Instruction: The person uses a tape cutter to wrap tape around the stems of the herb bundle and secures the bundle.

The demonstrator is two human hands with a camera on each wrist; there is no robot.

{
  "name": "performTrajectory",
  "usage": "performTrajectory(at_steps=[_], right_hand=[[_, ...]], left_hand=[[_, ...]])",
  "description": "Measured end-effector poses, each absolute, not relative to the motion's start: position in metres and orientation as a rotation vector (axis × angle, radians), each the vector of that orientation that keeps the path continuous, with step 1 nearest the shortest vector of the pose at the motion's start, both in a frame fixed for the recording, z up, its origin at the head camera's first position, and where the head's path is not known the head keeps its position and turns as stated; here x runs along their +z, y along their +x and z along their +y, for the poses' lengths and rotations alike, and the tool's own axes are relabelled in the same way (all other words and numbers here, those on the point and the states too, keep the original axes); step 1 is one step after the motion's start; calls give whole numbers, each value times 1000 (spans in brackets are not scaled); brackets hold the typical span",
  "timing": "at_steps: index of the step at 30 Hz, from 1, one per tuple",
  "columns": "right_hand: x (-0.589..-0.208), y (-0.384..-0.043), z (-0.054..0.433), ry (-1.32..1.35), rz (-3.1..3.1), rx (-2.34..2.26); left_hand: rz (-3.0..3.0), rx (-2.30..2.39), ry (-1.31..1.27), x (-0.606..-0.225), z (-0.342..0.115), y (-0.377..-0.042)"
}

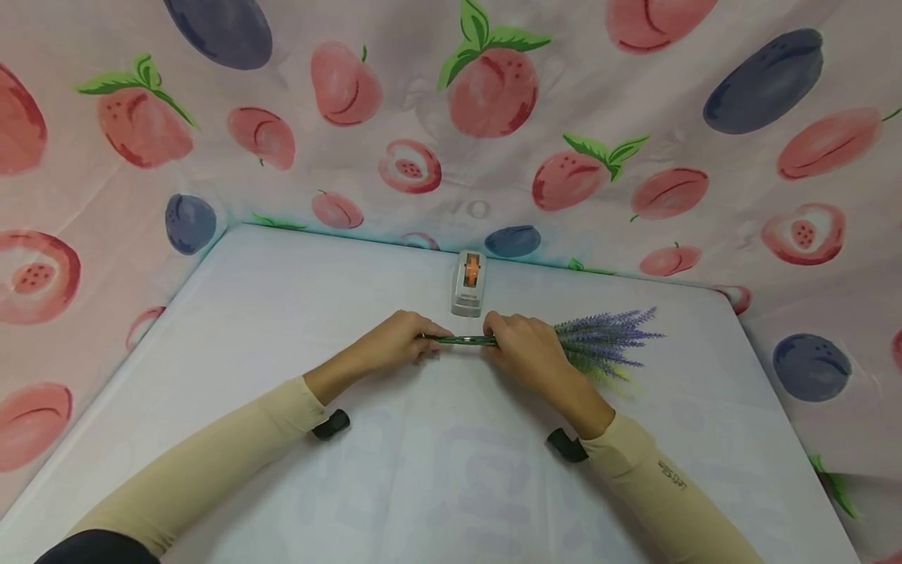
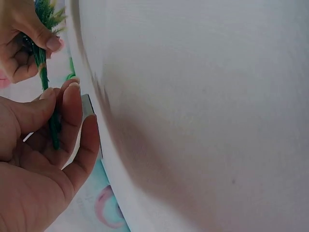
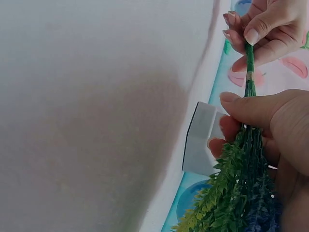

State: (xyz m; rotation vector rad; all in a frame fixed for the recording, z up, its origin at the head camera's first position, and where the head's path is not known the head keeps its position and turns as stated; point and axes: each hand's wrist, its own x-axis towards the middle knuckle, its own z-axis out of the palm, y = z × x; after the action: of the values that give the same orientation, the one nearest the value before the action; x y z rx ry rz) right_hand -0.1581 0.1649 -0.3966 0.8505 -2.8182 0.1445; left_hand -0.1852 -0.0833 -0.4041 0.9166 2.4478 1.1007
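A bunch of artificial lavender (image 1: pixel 609 338) lies sideways between both hands, its purple flower heads pointing right. My left hand (image 1: pixel 403 340) pinches the thin end of the green stems (image 2: pixel 44 79) between thumb and fingers. Higher up, just below the leaves, my right hand (image 1: pixel 527 349) grips the same bundle. A narrow tan band (image 3: pixel 249 76) circles the stems between the two hands. Yellow-green leafy sprigs (image 3: pixel 208 199) hang beside the purple ones in the right wrist view. The right palm and fingers hide part of the stems.
Behind the hands stands a grey tape dispenser (image 1: pixel 468 301) with an orange roll (image 1: pixel 471 270). The white table (image 1: pixel 423 486) meets a fruit-printed cloth (image 1: pixel 416 78) at its back and sides. Black pieces (image 1: pixel 331 424) show beneath both wrists.
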Motion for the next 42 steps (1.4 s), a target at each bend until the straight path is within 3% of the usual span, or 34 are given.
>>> performTrajectory(at_steps=[24, 42], right_hand=[[-400, -160, 169, 890, -2722, 150], [-398, -170, 169, 871, -2709, 181]], left_hand=[[2551, 1093, 855, -405, -83, -186], [2685, 940, 1041, -406, -84, -190]])
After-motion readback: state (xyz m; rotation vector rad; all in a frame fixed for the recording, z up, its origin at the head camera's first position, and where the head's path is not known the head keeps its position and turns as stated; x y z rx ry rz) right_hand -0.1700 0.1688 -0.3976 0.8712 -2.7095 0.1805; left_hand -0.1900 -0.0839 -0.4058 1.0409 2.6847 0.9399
